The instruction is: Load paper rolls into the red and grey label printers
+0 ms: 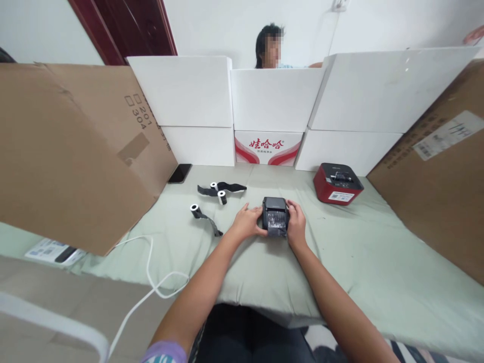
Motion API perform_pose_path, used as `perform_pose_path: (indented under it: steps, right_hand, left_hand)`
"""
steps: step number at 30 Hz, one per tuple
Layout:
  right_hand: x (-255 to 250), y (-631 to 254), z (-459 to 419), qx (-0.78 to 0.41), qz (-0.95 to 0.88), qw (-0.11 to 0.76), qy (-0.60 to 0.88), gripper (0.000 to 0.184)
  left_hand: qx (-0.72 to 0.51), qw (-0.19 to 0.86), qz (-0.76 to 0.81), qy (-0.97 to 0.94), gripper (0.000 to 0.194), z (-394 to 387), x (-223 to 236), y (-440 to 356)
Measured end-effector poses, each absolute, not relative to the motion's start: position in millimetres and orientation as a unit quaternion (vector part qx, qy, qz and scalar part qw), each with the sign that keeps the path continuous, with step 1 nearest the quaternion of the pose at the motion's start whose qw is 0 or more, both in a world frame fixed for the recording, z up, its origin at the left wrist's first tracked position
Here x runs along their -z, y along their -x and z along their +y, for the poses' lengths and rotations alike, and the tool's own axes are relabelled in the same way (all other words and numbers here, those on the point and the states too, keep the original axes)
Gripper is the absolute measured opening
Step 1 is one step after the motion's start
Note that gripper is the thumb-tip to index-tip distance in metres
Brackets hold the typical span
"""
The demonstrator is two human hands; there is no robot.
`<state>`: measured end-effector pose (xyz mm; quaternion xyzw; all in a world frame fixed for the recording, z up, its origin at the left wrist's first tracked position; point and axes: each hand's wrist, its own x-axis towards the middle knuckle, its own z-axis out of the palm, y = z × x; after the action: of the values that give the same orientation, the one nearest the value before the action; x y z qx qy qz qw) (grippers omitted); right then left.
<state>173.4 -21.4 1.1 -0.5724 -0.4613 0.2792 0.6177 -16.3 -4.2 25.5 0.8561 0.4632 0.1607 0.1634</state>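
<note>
A small black label printer (275, 216) sits on the pale green cloth (359, 262) in front of me. My left hand (247, 222) grips its left side, fingers curled round the casing. My right hand (296, 222) holds its right side the same way. Just left of the printer lie black ribbon rolls on white cores: one roll (195, 209) with a loose black strip trailing toward my left wrist, and a pair of rolls (219, 191) further back.
A red printer (338, 182) stands at the back right. White foam boxes (274, 98) and large cardboard boxes (71, 146) wall the area. A black phone (180, 173) lies back left. A white cable (151, 282) runs at left. Another person sits behind the boxes.
</note>
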Motion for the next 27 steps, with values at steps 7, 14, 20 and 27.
perform_pose_path:
  steps: [7,14,20,27]
  right_hand:
    - [10,-182,7,-0.374,-0.499,0.592,0.51,0.079]
    - [9,-190,19,-0.335,-0.547,0.547,0.539,0.074]
    - [-6,-203,17,-0.227,-0.608,0.488,0.584,0.035]
    - [-25,-222,47,-0.235,-0.646,0.369,0.626,0.023]
  left_hand:
    - [-0.17,0.166,0.457,-0.857,0.088,-5,-25,16]
    - [-0.177,0.169,0.46,-0.854,0.087,-5,-23,15]
    - [-0.183,0.176,0.458,-0.852,0.091,-3,-21,16]
    - [-0.186,0.19,0.458,-0.848,0.091,-3,-21,16]
